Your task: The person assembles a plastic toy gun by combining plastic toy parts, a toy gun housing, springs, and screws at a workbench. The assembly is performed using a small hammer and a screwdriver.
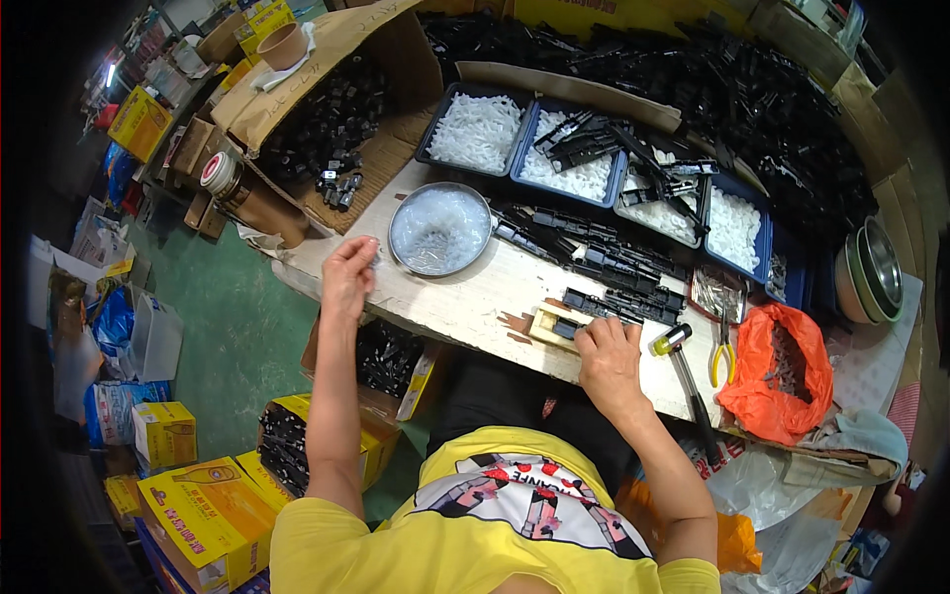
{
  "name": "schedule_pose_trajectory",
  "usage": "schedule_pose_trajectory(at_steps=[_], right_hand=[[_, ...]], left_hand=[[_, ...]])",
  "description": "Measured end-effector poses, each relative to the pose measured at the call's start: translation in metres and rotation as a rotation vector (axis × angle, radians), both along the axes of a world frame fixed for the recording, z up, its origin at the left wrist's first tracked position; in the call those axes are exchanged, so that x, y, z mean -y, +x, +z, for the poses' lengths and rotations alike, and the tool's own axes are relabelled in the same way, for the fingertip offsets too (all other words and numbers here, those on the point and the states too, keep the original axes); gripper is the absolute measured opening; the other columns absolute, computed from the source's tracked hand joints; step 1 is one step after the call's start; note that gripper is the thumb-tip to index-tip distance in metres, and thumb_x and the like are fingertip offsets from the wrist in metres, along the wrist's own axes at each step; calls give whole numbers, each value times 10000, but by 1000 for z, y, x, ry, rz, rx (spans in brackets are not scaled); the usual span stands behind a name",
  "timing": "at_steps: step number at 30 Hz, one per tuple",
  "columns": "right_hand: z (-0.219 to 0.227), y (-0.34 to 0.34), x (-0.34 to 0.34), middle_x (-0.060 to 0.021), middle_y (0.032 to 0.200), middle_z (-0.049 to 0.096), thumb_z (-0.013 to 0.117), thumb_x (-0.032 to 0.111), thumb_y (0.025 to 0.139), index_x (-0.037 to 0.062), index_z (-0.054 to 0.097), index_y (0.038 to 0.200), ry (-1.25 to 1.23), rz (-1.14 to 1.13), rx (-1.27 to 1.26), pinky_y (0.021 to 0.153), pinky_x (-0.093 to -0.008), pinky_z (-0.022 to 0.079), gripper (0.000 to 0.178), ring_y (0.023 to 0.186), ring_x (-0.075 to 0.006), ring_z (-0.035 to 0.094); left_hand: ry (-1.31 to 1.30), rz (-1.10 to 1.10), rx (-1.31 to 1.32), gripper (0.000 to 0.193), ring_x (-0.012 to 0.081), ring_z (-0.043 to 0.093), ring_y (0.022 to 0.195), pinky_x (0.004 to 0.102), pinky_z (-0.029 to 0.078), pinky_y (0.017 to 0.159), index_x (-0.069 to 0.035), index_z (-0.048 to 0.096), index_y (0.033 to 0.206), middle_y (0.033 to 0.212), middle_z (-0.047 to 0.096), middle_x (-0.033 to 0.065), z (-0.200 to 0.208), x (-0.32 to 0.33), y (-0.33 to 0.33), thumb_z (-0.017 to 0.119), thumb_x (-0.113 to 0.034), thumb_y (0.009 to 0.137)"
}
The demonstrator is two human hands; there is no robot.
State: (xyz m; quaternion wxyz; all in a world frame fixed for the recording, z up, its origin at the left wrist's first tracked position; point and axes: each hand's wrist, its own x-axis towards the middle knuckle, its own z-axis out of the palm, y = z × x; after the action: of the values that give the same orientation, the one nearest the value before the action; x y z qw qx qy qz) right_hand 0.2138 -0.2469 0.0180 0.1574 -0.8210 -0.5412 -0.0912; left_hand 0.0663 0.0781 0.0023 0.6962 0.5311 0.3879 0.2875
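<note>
My left hand (348,273) is raised off the table's front left edge, beside a round metal pan (408,259). Its thumb and fingertips are pinched together, and whatever may lie between them is too small to make out. Pale, translucent grease lines the pan, with thin metal pins in its middle. My right hand (610,358) curls its fingers down on the right end of a black plastic part (566,328) lying in a cream-coloured block (539,323). My fingers hide part of both. Several long black assemblies (604,255) lie in rows behind the block.
Blue bins (520,148) of white plastic pieces line the back, before heaped black parts (772,119). To the right are a hammer (688,381), yellow-handled pliers (723,364) and an orange bag (782,421). A carton (332,25) and brown jar (259,206) stand left.
</note>
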Motion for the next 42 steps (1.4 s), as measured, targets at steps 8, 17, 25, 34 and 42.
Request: schedule_pose_trajectory(at_steps=[8,17,25,34,42], right_hand=[[-12,3,-12,-89,796,495,542,-33,641,22,572,774,48,62,-154,700,-338,364,147,786,-248,482],[-26,5,3,-81,789,541,586,-47,767,9,616,876,500,-84,-640,617,-289,429,127,721,-219,519],[-25,6,4,-64,777,546,605,-23,759,33,618,863,478,-15,-518,619,-288,368,119,675,-203,501],[-24,10,9,-73,778,552,600,-25,749,7,614,846,533,-60,-658,632,-294,394,104,706,-211,541],[-14,77,63,-115,745,590,598,42,774,17,618,828,554,-518,-414,573,-331,459,63,628,-243,586]], left_hand=[[-227,-453,131,189,124,594,581,230,472,459,32,604,947,730,617,85,15,116,40,632,-47,778],[697,-606,-113,135,169,570,565,258,459,506,13,631,809,756,577,95,1,180,83,681,-55,704],[-126,-578,-178,94,35,429,451,179,328,391,-14,614,780,631,513,3,3,167,88,689,-43,730],[354,-622,-89,111,86,515,648,212,454,592,-1,621,770,774,516,29,-23,168,94,693,3,686],[833,-798,-353,173,248,565,653,358,442,602,-36,646,727,680,562,105,22,131,146,694,-188,659]])
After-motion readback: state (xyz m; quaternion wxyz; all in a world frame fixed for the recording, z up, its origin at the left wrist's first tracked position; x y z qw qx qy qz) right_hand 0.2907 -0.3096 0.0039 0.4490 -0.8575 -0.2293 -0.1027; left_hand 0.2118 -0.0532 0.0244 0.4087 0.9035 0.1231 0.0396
